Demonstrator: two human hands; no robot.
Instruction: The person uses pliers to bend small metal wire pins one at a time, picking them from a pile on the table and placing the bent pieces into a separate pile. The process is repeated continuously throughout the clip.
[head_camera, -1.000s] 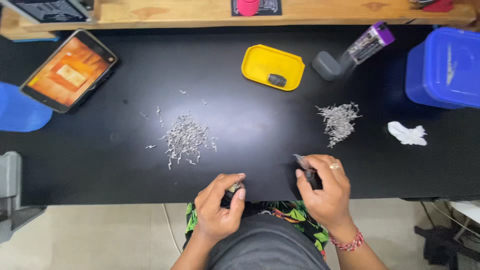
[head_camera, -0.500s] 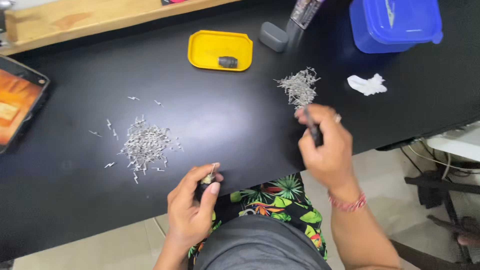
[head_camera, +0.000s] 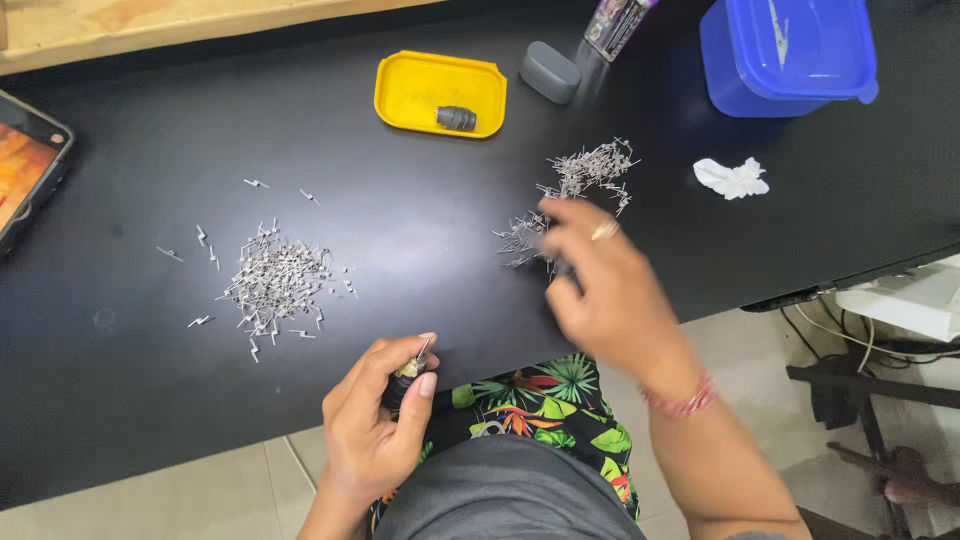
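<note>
Two heaps of small metal pins on black table (head_camera: 420, 230): left pin pile (head_camera: 275, 285) well out from left hand, right pin pile (head_camera: 575, 195) just beyond right hand. Left hand (head_camera: 375, 425) at near table edge, fingers (head_camera: 425, 385) curled tight round small dark cylindrical part (head_camera: 408, 372), one thin pin standing up from its top. Right hand (head_camera: 605, 295) blurred, over near fringe of right pin pile; fingers bent inward, something dark and slim seemingly between them, grip and contents impossible to tell for blur. Ring on one finger, red beaded bracelet (head_camera: 680, 400) at wrist. Farther back, yellow tray (head_camera: 415, 85) with dark cylindrical piece (head_camera: 456, 118) lying inside. Grey capsule-shaped case (head_camera: 549, 72) just right of tray. Blue lidded box (head_camera: 790, 55) at far right corner, crumpled white tissue (head_camera: 732, 178) near it. Phone with orange screen (head_camera: 25, 165) at left edge. Leaf-patterned cloth (head_camera: 540, 410) below table edge, between both forearms.
</note>
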